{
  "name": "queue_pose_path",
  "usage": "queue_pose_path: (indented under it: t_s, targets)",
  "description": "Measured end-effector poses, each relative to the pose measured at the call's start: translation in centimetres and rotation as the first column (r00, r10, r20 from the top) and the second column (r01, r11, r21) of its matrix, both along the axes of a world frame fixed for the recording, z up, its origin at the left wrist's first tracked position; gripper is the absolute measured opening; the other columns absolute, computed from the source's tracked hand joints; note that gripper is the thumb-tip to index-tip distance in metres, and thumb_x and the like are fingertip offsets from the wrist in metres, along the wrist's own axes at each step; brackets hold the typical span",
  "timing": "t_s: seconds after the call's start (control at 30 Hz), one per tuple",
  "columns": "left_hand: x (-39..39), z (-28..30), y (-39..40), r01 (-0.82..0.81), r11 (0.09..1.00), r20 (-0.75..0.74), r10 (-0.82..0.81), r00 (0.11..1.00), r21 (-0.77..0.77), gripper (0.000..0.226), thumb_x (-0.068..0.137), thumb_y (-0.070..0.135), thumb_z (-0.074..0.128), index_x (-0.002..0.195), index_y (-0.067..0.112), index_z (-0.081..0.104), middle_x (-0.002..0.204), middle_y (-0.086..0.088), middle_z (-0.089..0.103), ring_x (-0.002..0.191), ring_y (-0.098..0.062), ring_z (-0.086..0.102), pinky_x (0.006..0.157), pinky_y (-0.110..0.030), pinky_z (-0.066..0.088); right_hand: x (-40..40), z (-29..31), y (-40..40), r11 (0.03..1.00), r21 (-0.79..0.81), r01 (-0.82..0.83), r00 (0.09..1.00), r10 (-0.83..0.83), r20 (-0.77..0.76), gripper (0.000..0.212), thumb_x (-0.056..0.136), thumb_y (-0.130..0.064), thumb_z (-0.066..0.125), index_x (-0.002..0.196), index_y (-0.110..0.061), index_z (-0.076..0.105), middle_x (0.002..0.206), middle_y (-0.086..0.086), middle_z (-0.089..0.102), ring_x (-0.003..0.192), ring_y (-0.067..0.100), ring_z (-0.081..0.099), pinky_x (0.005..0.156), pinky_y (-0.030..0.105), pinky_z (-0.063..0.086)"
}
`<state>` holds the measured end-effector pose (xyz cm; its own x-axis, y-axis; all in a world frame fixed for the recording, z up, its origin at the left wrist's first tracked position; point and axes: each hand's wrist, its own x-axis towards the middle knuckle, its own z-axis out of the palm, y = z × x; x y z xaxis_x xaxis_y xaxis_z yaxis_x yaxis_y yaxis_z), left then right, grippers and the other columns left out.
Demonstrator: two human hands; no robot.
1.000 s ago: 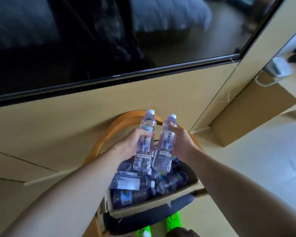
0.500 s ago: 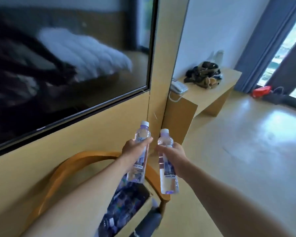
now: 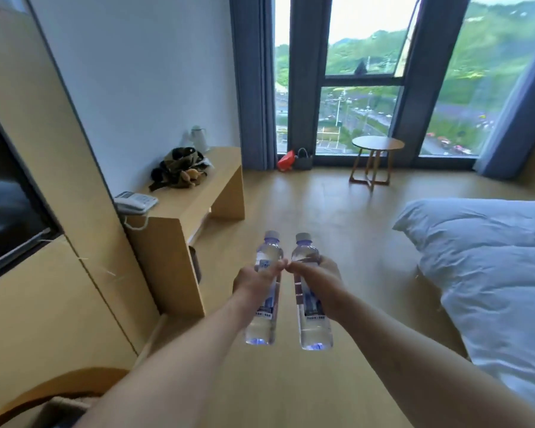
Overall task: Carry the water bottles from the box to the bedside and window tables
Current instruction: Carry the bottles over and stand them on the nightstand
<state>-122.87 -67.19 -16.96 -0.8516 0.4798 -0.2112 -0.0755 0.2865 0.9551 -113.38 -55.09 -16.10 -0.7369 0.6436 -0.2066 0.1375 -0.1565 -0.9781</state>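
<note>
I hold two clear water bottles upright in front of me, side by side over the wooden floor. My left hand (image 3: 254,281) grips the left bottle (image 3: 261,322) around its label. My right hand (image 3: 320,282) grips the right bottle (image 3: 314,329) the same way. Both bottles have pale caps and blue-white labels. A small round wooden table (image 3: 377,143) stands far ahead by the tall window. The box is out of view except for a corner at the bottom left (image 3: 56,410).
A low wooden desk (image 3: 198,196) runs along the left wall with a white phone (image 3: 135,202), a dark bag (image 3: 179,169) and a kettle (image 3: 200,137). A bed with a white duvet (image 3: 488,261) fills the right. A TV screen (image 3: 3,205) hangs left.
My view has swung right from the box and TV wall to the room and window. Both bottles have come away from the box and stay gripped in my hands.
</note>
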Motion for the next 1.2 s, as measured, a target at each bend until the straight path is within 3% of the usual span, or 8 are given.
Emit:
queue_pose_path:
  t_s: [0.2, 0.3, 0.4, 0.53, 0.73, 0.93, 1.1, 1.2]
  targets:
    - [9.5, 0.3, 12.4, 0.268, 0.963, -0.024, -0.268, 0.963, 0.007, 0.042, 0.076, 0.056, 0.081, 0.086, 0.016, 0.073, 0.087, -0.013, 0.076, 0.077, -0.028, 0.073, 0.073, -0.042, 0.061, 11.8, -0.1, 10.2, 0.959, -0.036, 0.282, 0.959, -0.283, -0.017, 0.034, 0.066, -0.016, 0.089, 0.094, -0.01, 0.07, 0.082, 0.014, 0.077, 0.077, 0.031, 0.077, 0.074, 0.046, 0.063]
    - [14.3, 0.2, 18.4, 0.421, 0.907, -0.031, -0.421, 0.907, 0.001, 0.048, 0.075, 0.058, 0.082, 0.09, 0.013, 0.072, 0.089, -0.017, 0.076, 0.087, -0.038, 0.075, 0.081, -0.051, 0.06, 17.8, -0.5, 14.6, 0.911, -0.047, 0.41, 0.912, -0.411, -0.006, 0.027, 0.072, -0.017, 0.087, 0.091, -0.012, 0.068, 0.071, 0.005, 0.076, 0.067, 0.023, 0.076, 0.058, 0.036, 0.062]
    - [19.4, -0.1, 24.6, 0.558, 0.829, -0.026, -0.559, 0.829, -0.035, 0.056, 0.068, 0.063, 0.082, 0.09, 0.012, 0.073, 0.084, -0.014, 0.076, 0.082, -0.034, 0.074, 0.078, -0.048, 0.06, 24.2, -1.3, 18.7, 0.801, -0.017, 0.598, 0.801, -0.597, 0.048, 0.042, 0.065, -0.025, 0.092, 0.097, -0.011, 0.069, 0.085, 0.009, 0.077, 0.08, 0.028, 0.076, 0.074, 0.046, 0.063]
    - [27.1, -1.0, 32.5, 0.691, 0.722, -0.018, -0.692, 0.721, -0.036, 0.042, 0.072, 0.056, 0.085, 0.069, 0.016, 0.071, 0.053, 0.009, 0.068, 0.054, -0.007, 0.067, 0.052, -0.021, 0.05, 33.1, -2.6, 23.4, 0.65, 0.003, 0.76, 0.646, -0.756, 0.109, 0.055, 0.061, -0.034, 0.092, 0.106, -0.012, 0.07, 0.1, 0.009, 0.074, 0.095, 0.029, 0.071, 0.088, 0.046, 0.059]
    - [39.2, -2.5, 44.2, 0.883, 0.469, 0.042, -0.882, 0.47, -0.03, 0.061, 0.051, 0.067, 0.082, 0.082, 0.013, 0.079, 0.076, -0.011, 0.078, 0.076, -0.032, 0.076, 0.077, -0.046, 0.061, 45.7, -3.9, 31.0, 0.383, 0.009, 0.924, 0.378, -0.915, 0.145, 0.05, 0.069, -0.034, 0.085, 0.112, -0.015, 0.066, 0.101, 0.006, 0.071, 0.085, 0.021, 0.068, 0.063, 0.029, 0.051]
    - [50.8, -2.6, 55.7, 0.966, 0.256, 0.094, -0.961, 0.258, -0.035, 0.072, 0.049, 0.066, 0.08, 0.092, 0.008, 0.075, 0.079, -0.02, 0.076, 0.072, -0.038, 0.076, 0.07, -0.057, 0.063, 56.4, -3.1, 38.2, 0.154, 0.031, 0.988, 0.145, -0.969, 0.198, 0.06, 0.067, -0.043, 0.087, 0.116, -0.017, 0.063, 0.108, 0.003, 0.069, 0.093, 0.019, 0.066, 0.065, 0.028, 0.049]
    - [60.6, -2.4, 62.6, 0.995, 0.085, 0.095, -0.991, 0.089, -0.043, 0.064, 0.049, 0.069, 0.076, 0.082, 0.014, 0.074, 0.065, -0.006, 0.074, 0.055, -0.019, 0.073, 0.053, -0.032, 0.06, 64.5, -2.8, 41.6, -0.03, 0.071, 0.997, -0.047, -0.966, 0.255, 0.051, 0.066, -0.049, 0.085, 0.105, -0.027, 0.061, 0.099, 0.001, 0.071, 0.085, 0.021, 0.071, 0.07, 0.034, 0.059]
    - [66.1, -2.2, 64.6, 0.998, -0.044, 0.089, -0.995, -0.039, -0.045, 0.054, 0.055, 0.07, 0.074, 0.072, 0.019, 0.076, 0.064, 0.0, 0.075, 0.058, -0.017, 0.074, 0.063, -0.038, 0.064, 69.1, -3.0, 42.4, -0.136, 0.067, 0.988, -0.149, -0.95, 0.273, 0.052, 0.066, -0.05, 0.084, 0.106, -0.028, 0.06, 0.093, -0.001, 0.073, 0.075, 0.018, 0.074, 0.058, 0.027, 0.053]
